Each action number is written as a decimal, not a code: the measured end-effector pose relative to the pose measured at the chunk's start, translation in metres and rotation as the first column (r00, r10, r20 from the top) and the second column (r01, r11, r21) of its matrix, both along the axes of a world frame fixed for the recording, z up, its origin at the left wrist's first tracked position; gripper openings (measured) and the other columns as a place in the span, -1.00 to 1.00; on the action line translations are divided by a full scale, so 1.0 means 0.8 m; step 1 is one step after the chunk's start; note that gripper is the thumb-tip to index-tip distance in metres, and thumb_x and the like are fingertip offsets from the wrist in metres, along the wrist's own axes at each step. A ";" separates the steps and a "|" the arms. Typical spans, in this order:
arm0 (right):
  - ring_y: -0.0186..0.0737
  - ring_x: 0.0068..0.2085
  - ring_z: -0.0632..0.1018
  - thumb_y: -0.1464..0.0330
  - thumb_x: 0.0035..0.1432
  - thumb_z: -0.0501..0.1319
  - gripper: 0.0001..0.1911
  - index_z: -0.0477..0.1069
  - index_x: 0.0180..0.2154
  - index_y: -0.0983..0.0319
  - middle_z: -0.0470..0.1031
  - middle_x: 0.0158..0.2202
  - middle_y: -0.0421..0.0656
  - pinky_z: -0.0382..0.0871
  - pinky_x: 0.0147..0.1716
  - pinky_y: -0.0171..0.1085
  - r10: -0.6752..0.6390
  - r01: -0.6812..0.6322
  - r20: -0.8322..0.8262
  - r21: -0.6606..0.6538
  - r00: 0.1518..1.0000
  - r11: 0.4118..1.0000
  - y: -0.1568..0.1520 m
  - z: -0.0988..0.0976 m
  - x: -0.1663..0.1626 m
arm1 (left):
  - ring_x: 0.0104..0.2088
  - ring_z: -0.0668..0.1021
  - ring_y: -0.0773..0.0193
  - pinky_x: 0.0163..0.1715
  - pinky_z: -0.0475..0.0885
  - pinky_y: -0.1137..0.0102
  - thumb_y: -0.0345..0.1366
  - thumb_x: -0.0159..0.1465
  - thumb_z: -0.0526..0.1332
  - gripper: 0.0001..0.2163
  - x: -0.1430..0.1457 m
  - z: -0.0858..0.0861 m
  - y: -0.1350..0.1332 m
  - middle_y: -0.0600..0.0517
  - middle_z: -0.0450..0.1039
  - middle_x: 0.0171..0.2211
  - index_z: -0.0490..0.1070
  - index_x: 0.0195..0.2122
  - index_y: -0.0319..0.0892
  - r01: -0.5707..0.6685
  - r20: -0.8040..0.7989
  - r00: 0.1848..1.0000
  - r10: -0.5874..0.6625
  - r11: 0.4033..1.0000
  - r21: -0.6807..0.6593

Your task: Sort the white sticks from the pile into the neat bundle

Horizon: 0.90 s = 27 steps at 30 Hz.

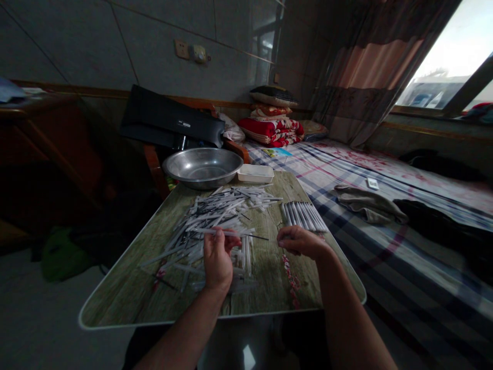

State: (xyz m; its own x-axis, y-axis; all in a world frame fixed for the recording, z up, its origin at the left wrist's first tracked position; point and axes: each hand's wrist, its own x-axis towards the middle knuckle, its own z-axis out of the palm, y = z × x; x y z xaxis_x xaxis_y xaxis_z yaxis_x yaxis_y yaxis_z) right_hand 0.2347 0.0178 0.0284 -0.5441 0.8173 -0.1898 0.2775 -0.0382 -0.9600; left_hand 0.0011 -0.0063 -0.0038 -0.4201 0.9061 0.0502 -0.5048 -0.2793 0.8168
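Observation:
My left hand (220,257) pinches a slim white tube (223,233), like a pen barrel, between thumb and fingers. The tube lies almost level, and a thin dark rod (257,237) sticks out at its right end. My right hand (297,240) hovers over the table's right part with curled fingers; what they hold, if anything, I cannot make out. Beneath and beyond my left hand spreads a loose pile of white and dark slim tubes (215,210). Just past my right hand, a neat row of similar dark-tipped tubes (304,216) lies side by side.
At the far end of the wood-patterned table (115,303) stand a wide metal basin (204,174) and a shallow white tray (256,174). A bed with a checked sheet (346,241) adjoins the right side, with a grey cloth (365,203) on it. A black case (169,121) stands behind the basin.

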 end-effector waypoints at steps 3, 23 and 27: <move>-0.50 -0.70 0.15 0.22 0.05 0.27 -0.77 0.36 -0.38 0.26 0.18 -0.71 -0.40 -0.01 -0.73 -0.45 -0.013 0.013 0.020 0.011 1.000 1.000 0.000 -0.001 0.000 | -0.53 0.53 0.35 -0.52 0.44 0.45 -0.08 0.19 0.25 -0.73 0.000 0.002 -0.001 0.09 0.50 -0.43 0.28 -0.24 -0.13 -0.003 -0.001 1.000 0.003 1.000 -0.021; -0.53 -0.72 0.06 0.19 0.01 0.37 -0.64 0.30 -0.28 0.24 0.10 -0.71 -0.46 -0.12 -0.75 -0.48 -0.139 0.111 -0.501 -0.086 0.854 0.990 -0.009 0.009 -0.038 | -0.45 0.62 0.28 -0.52 0.47 0.51 -0.23 0.01 0.43 -0.71 0.002 0.016 -0.011 0.03 0.59 -0.41 0.38 -0.34 -0.20 0.381 0.128 0.920 -0.370 0.921 -0.076; -0.48 -0.72 0.21 0.16 0.04 0.34 -0.64 0.22 -0.35 0.20 0.25 -0.69 -0.40 0.01 -0.76 -0.47 -0.165 0.124 -0.573 -0.110 0.803 0.986 -0.014 0.004 -0.079 | -0.41 0.64 0.27 -0.48 0.51 0.50 -0.32 0.00 0.44 -0.73 0.001 0.014 -0.008 0.01 0.60 -0.37 0.39 -0.34 -0.20 0.498 0.263 0.847 -0.462 0.862 -0.091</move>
